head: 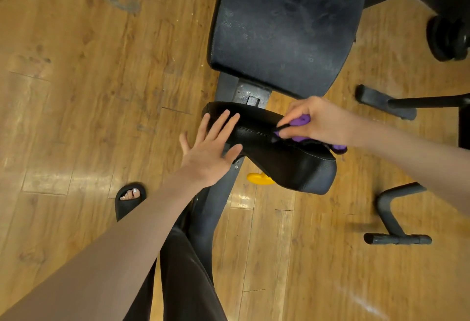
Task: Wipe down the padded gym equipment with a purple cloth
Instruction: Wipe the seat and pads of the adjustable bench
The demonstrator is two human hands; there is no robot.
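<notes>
A black padded seat point(284, 160) of a gym bench sits at the centre, below the larger dusty black back pad point(284, 23). My left hand point(211, 147) lies flat on the seat's left end, fingers straight and spread. My right hand point(318, 122) grips a bunched purple cloth point(301, 121) against the seat's upper right side. Part of the cloth pokes out under my wrist at the right.
The bench's dark metal frame point(216, 206) runs down to my legs. A yellow adjustment knob point(259, 178) shows under the seat. Black push-up handles point(396, 221) and other black frame legs point(384, 102) lie on the wooden floor at right. My sandalled foot point(129, 198) stands at left.
</notes>
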